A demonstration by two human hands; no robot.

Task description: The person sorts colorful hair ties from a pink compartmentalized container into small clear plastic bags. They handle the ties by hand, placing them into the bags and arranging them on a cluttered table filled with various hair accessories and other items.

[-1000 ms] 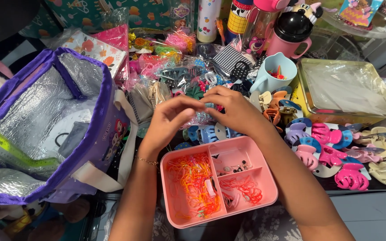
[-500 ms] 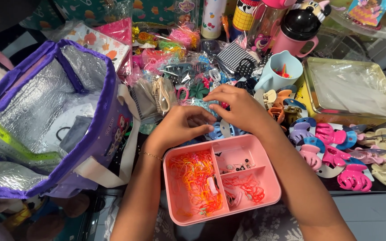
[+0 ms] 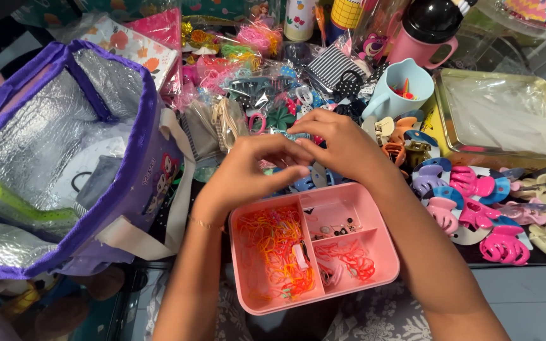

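My left hand [image 3: 248, 173] and my right hand [image 3: 339, 142] meet fingertip to fingertip above the far rim of a pink divided box [image 3: 383, 278]. Together they pinch a small bluish hair accessory [image 3: 295, 137]; most of it is hidden by the fingers. The box's large left compartment holds orange and yellow elastic bands [image 3: 272, 252]. Its upper right compartment has a few tiny dark pieces [image 3: 336, 228], and the lower right one holds red bands [image 3: 349, 262]. Blue claw clips [image 3: 308, 183] lie just beyond the box, under my hands.
A purple insulated bag [image 3: 64, 158] with silver lining stands open at the left. Rows of pink, purple and cream claw clips [image 3: 475, 208] lie to the right. A blue mug [image 3: 396, 88], a pink bottle [image 3: 428, 35], a plastic-covered tray [image 3: 507, 120] and packets of hair accessories [image 3: 248, 69] crowd the back.
Both hands have stayed together over the box, shifting slightly to the right. The fingers have reworked their pinch on the small item between them.
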